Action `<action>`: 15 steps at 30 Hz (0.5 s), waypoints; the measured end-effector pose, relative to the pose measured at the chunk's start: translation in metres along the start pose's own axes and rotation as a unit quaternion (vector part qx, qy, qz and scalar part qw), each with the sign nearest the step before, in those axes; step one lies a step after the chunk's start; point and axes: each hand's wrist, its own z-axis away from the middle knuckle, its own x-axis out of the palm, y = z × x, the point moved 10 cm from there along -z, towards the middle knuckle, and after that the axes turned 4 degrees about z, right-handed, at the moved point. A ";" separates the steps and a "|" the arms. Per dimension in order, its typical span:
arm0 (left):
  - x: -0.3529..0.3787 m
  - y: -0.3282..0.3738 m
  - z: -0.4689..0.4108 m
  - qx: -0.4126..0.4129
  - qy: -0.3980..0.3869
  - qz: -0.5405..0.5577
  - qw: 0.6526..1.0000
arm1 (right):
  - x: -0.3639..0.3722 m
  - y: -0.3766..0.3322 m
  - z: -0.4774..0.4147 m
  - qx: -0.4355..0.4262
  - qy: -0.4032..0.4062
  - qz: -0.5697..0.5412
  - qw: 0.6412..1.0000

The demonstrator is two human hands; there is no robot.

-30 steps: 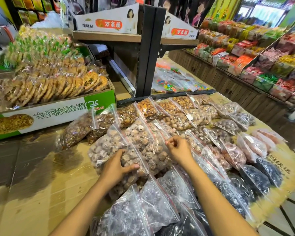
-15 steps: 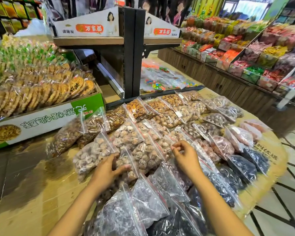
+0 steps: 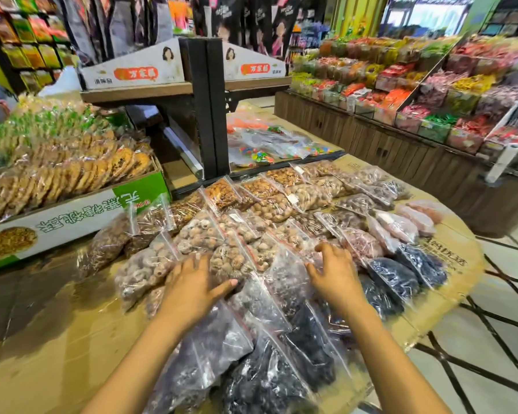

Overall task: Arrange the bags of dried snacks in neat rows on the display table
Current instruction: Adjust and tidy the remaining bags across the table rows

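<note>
The bags of dried snacks (image 3: 281, 210) lie in slanted rows on the display table (image 3: 57, 354). Since the last frame my left hand (image 3: 192, 283) has flattened, fingers straight, onto a pale bag (image 3: 144, 270). My right hand (image 3: 337, 273) rests on the row beside it; its fingertips curl out of sight, so I cannot tell its grip. The nearest dark bags (image 3: 260, 380) are cut off below.

Clear thin plastic on the bags of dried snacks (image 3: 275, 204), v. glossy & crinkled w/ glare streaks; biscuit packs (image 3: 72, 174) in same shiny film. The display table (image 3: 57, 339) is topped w/ brown cardboard, mostly matt, w/ a sheen in patches; carton (image 3: 72, 222) = printed card, smooth, slight gloss. Post (image 3: 207, 115) = black metal, semi-matt; shelf board (image 3: 132, 94) & counter front (image 3: 386, 144) = wood-look, matt, approx. slatted; floor (image 3: 476, 339) = pale tiles, smooth, polished.
</note>
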 end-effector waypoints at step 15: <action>0.077 0.155 -0.046 -0.061 0.060 -0.044 0.995 | -0.034 0.104 -0.070 -0.112 -0.067 0.054 0.990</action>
